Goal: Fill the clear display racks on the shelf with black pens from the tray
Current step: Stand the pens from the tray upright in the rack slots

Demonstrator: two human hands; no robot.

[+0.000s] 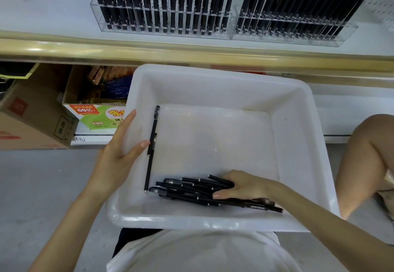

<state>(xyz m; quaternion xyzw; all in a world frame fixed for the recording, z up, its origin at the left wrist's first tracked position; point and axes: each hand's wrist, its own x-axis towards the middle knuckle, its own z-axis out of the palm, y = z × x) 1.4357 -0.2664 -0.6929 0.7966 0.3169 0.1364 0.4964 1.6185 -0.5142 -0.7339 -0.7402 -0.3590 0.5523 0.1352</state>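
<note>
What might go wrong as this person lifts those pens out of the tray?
1. The right hand grips a loose, crossed bunch of black pens; some may slip out on the way up.
2. The white tray seems to sit on the lap, held only by the left hand at its rim; it may tip.
3. The clear display racks look nearly full, so more pens may jam.

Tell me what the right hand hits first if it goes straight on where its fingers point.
The pile of black pens under the right hand; beyond it, probably the single pen by the tray wall.
</note>
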